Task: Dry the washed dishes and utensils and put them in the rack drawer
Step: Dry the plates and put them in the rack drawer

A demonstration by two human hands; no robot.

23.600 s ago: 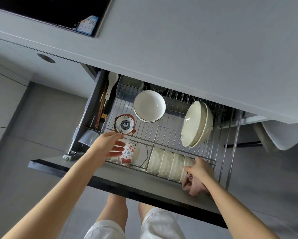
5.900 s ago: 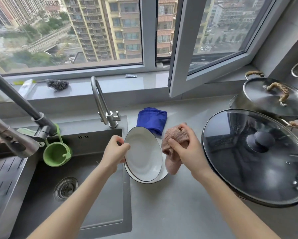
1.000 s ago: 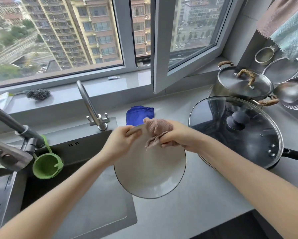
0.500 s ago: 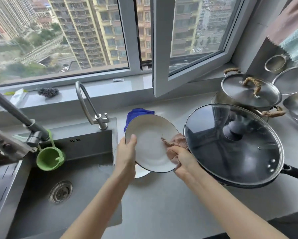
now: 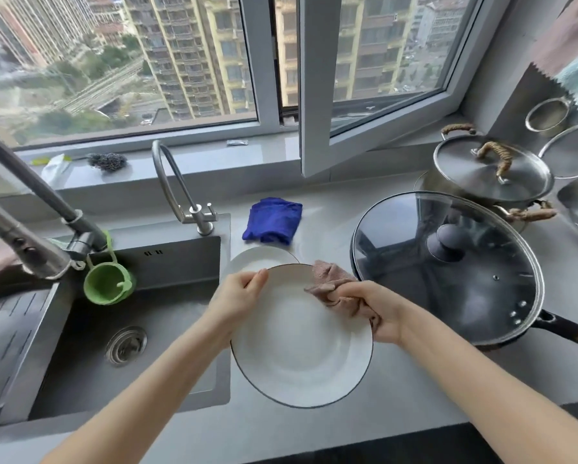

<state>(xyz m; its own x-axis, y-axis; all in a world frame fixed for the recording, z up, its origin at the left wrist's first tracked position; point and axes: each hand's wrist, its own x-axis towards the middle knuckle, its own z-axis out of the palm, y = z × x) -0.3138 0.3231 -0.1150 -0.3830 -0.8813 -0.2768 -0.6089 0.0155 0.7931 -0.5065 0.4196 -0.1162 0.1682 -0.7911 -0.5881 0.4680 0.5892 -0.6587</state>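
Observation:
I hold a white plate (image 5: 301, 346) with a thin dark rim over the counter, its face turned up toward me. My left hand (image 5: 239, 296) pinches its upper left rim. My right hand (image 5: 371, 308) is closed on a pinkish-brown cloth (image 5: 331, 279) and presses it against the plate's upper right rim. A second white plate (image 5: 259, 259) lies flat on the counter behind it, partly hidden. The rack drawer is out of view.
The sink (image 5: 130, 316) is on the left with two faucets (image 5: 180, 192) and a green cup (image 5: 108, 288) hanging. A folded blue cloth (image 5: 272, 221) lies behind the plates. A glass-lidded wok (image 5: 448, 266) and a steel pot (image 5: 492, 169) crowd the right.
The plate has tipped from upright to face up and come closer to me. The cloth has moved from the plate's right edge to its upper right rim.

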